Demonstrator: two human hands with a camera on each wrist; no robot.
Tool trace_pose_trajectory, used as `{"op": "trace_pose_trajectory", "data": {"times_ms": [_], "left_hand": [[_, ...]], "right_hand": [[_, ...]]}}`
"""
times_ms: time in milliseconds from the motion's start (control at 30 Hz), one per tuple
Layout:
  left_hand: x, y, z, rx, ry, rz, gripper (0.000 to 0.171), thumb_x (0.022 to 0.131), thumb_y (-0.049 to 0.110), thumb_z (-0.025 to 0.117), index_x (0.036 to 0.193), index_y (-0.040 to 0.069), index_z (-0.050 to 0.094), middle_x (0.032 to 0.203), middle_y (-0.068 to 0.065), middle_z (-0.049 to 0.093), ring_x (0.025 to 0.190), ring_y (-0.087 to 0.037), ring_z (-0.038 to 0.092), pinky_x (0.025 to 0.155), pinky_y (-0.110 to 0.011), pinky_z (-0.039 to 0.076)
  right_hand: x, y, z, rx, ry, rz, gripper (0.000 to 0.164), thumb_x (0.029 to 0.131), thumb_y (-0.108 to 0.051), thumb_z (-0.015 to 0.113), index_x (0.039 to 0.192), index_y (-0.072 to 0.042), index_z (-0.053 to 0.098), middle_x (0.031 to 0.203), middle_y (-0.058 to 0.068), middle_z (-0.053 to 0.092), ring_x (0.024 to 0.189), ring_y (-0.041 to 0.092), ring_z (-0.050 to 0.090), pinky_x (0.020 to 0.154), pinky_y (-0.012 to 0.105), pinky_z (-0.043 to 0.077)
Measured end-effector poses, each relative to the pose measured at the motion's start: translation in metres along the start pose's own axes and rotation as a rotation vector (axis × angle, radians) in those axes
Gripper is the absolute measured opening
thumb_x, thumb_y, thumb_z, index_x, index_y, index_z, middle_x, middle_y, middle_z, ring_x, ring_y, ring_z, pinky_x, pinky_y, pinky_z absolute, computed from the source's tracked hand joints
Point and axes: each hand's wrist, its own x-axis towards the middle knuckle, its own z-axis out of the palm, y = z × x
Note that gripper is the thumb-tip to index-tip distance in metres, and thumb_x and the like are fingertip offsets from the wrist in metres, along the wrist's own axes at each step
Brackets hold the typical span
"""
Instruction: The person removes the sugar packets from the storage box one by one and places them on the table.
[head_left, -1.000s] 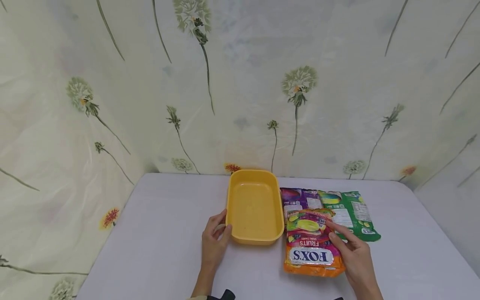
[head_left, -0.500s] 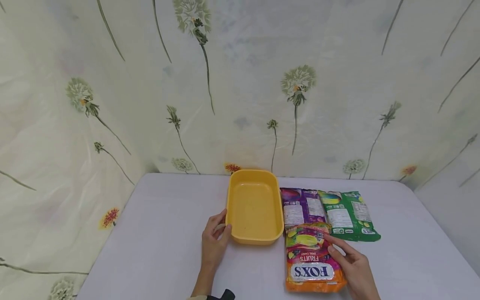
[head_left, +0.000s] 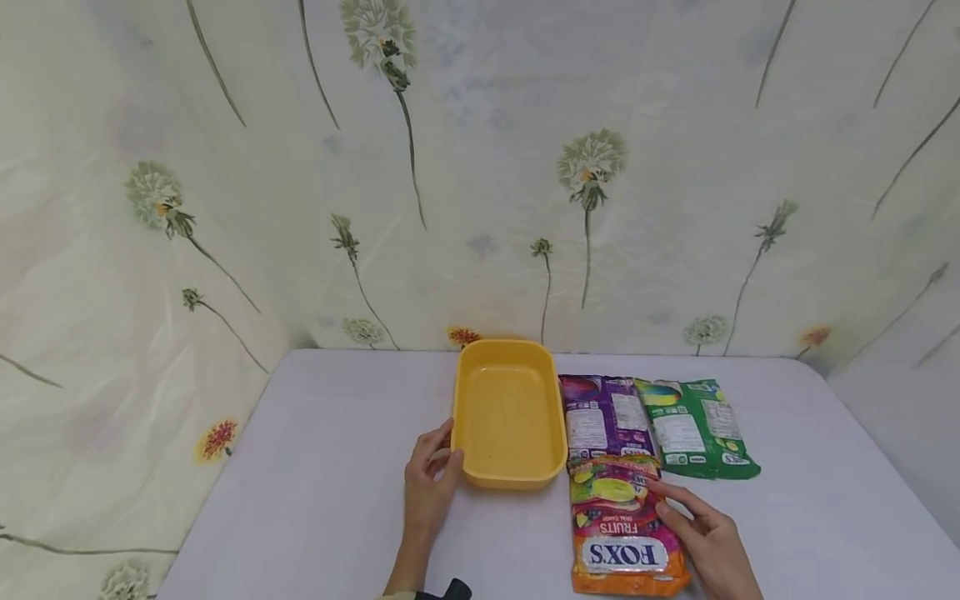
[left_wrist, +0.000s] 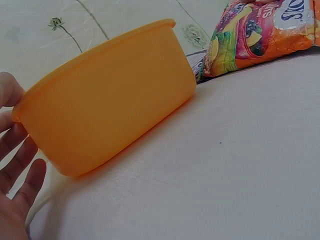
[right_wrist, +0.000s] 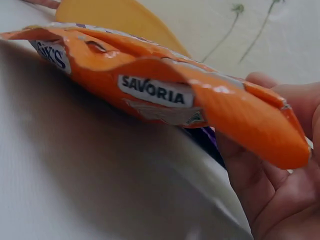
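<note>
A yellow plastic tub (head_left: 510, 417) stands at the table's back middle with nothing in it. My left hand (head_left: 431, 479) holds its near left corner, thumb at the rim and fingers along the outer wall. In my right hand (head_left: 708, 533) is the right edge of an orange and magenta Fox's candy bag (head_left: 622, 533), pinched between thumb and fingers. From the right wrist, the bag's orange end (right_wrist: 165, 95) shows tilted above the table. Its far end overlaps a purple candy bag (head_left: 607, 417), which lies beside a green candy bag (head_left: 701, 429).
The white table (head_left: 330, 467) reaches back to a wall covering (head_left: 480, 167) printed with dandelions. Right of the tub, the purple and green bags lie side by side, close to its wall.
My right hand has drawn the orange bag toward the table's near edge, uncovering more of the purple and green bags. My left hand and the tub have stayed put.
</note>
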Motion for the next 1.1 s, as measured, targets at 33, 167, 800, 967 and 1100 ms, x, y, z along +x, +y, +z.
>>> {"op": "trace_pose_trajectory", "data": {"times_ms": [33,167,800,967,1100], "left_hand": [[0.000,0.001,0.000,0.004,0.001,0.001,0.046,0.088,0.007,0.064,0.133,0.007,0.054,0.122,-0.021,0.056,0.109,-0.037,0.056,0.089,-0.028,0.051],[0.000,0.003,0.000,0.008,0.010,-0.010,0.046,0.088,0.007,0.064,0.133,0.008,0.054,0.121,-0.020,0.056,0.107,-0.034,0.057,0.088,-0.027,0.051],[0.001,0.008,0.000,0.025,-0.029,-0.064,0.043,0.091,0.010,0.061,0.133,0.013,0.052,0.124,-0.015,0.056,0.110,-0.028,0.056,0.090,-0.023,0.049],[0.001,0.006,0.000,0.021,-0.021,-0.071,0.041,0.091,0.009,0.059,0.132,0.012,0.053,0.121,-0.010,0.057,0.107,-0.022,0.056,0.088,-0.021,0.049],[0.003,0.006,0.000,0.028,-0.020,-0.050,0.039,0.093,0.010,0.057,0.132,0.011,0.052,0.121,-0.012,0.056,0.107,-0.021,0.056,0.089,-0.022,0.049]], "right_hand": [[0.000,0.000,-0.001,-0.006,0.000,0.010,0.066,0.084,-0.056,0.060,0.141,-0.026,0.045,0.148,0.015,0.037,0.105,0.019,0.061,0.084,0.034,0.055],[0.000,0.003,-0.002,-0.024,-0.001,0.049,0.070,0.082,-0.059,0.060,0.142,-0.026,0.044,0.147,0.019,0.038,0.103,0.021,0.062,0.083,0.038,0.056],[0.003,0.016,-0.022,-0.320,0.033,-0.121,0.077,0.086,-0.059,0.055,0.147,-0.023,0.026,0.134,0.017,0.050,0.099,0.016,0.064,0.077,0.032,0.057],[0.003,0.021,-0.033,-0.255,0.052,-0.107,0.075,0.090,-0.054,0.052,0.149,-0.022,0.020,0.129,0.013,0.054,0.091,0.009,0.062,0.073,0.027,0.056],[0.004,0.022,-0.040,-0.187,0.043,-0.126,0.069,0.092,-0.053,0.048,0.147,-0.018,0.025,0.113,-0.010,0.060,0.088,0.013,0.062,0.072,0.025,0.055]]}}
